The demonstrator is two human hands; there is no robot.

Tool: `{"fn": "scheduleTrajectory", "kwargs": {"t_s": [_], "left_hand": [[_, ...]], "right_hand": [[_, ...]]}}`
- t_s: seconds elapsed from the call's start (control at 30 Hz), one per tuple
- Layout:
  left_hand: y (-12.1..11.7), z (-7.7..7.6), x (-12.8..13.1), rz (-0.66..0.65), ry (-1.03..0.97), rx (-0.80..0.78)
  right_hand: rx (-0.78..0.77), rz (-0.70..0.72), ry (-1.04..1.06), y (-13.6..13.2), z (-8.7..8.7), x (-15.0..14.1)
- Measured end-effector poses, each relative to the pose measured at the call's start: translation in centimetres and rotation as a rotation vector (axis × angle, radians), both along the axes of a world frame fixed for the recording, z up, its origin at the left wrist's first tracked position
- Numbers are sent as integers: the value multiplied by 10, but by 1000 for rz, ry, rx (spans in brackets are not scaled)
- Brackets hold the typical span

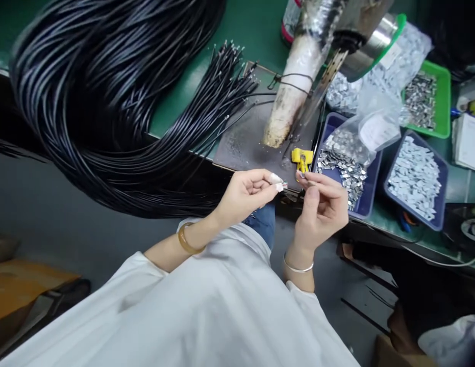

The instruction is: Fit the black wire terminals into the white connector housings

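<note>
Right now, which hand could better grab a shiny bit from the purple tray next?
Probably the right hand: it is beside the tray of shiny metal bits, though I can't tell if it holds something. The left hand is farther away, pinching thin coloured wires.

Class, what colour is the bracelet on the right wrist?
The thin bracelet is silver, showing best in the head view.

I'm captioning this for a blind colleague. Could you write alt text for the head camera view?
A person's left hand pinches fine coloured wires, the right hand close by, near a yellow block. Black cables spill over the edge of a green bench at left; blue trays and a green tray of small parts sit at right.
</note>
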State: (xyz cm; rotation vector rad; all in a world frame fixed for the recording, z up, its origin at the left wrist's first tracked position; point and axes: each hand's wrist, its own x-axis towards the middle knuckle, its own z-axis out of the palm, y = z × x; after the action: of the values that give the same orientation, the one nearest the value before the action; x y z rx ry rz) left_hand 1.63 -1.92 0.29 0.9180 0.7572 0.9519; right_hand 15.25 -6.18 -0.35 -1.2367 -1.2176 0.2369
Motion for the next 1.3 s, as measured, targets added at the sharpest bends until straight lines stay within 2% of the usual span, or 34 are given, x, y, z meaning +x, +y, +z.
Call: {"fn": "scheduleTrajectory", "kwargs": {"t_s": [0.17,0.23,0.37,0.43,0.6,1.0,1.3], "left_hand": [[4,-4,-2,24,25,53],[5,-5,-3,25,41,74],[9,-5,-4,43,24,119],[11,-5,-5,42,2,136],[15,-7,-6,57,4,133],[25,-6,-2,103,66,94],[32,-6,2,151,68,78]], "right_hand": [[104,31,-317,-4,3,-2],[89,24,-289,-3,2,-3],[22,41,-93,0,0,-3],[6,62,-86,1,-2,-2],[-16,60,-271,5,-8,2],[88,37,-586,15,-11,9],[65,15,-584,24,-15,9]]}}
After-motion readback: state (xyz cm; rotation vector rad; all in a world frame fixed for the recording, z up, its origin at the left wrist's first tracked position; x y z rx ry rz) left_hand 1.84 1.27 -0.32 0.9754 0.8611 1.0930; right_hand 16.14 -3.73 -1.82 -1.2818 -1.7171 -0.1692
